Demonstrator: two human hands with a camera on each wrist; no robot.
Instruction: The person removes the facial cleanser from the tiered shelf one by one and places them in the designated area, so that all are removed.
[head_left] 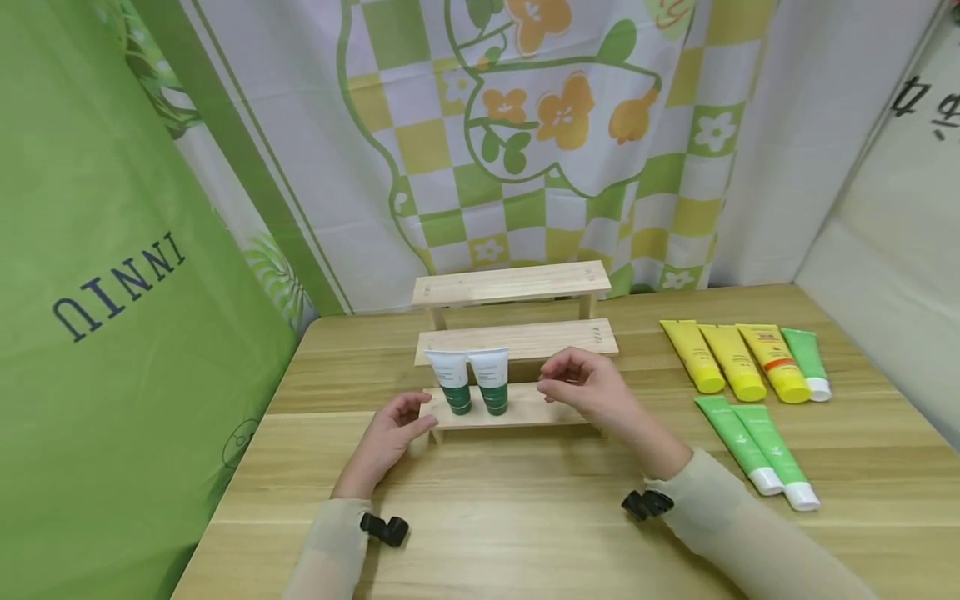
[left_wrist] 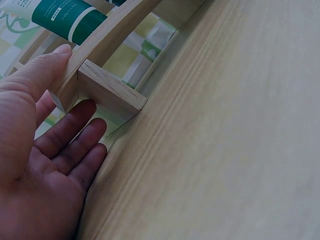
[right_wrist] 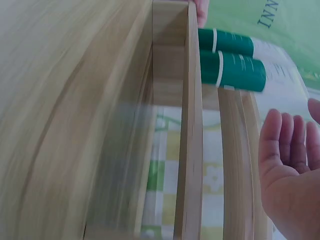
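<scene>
Two white-and-green squeeze tubes, the left tube [head_left: 452, 382] and the right tube [head_left: 490, 381], stand side by side, caps down, on the lowest step [head_left: 536, 408] of a wooden three-tier rack. At that step's left end is my left hand [head_left: 390, 433]; in the left wrist view its thumb [left_wrist: 42, 70] lies at the step's edge and the other fingers are loosely bent. To the right of the tubes, my right hand [head_left: 588, 387] hovers over the step with fingers relaxed and nothing in them. The right wrist view shows this hand [right_wrist: 295, 170] apart from the green tube ends [right_wrist: 232, 70].
The rack's middle step [head_left: 525, 337] and top step [head_left: 510, 283] rise behind. On the wooden table [head_left: 480, 517], at right, lie three yellow tubes [head_left: 735, 362], a small green tube [head_left: 807, 360] and two light green tubes [head_left: 765, 450]. A patterned curtain [head_left: 540, 167] hangs behind.
</scene>
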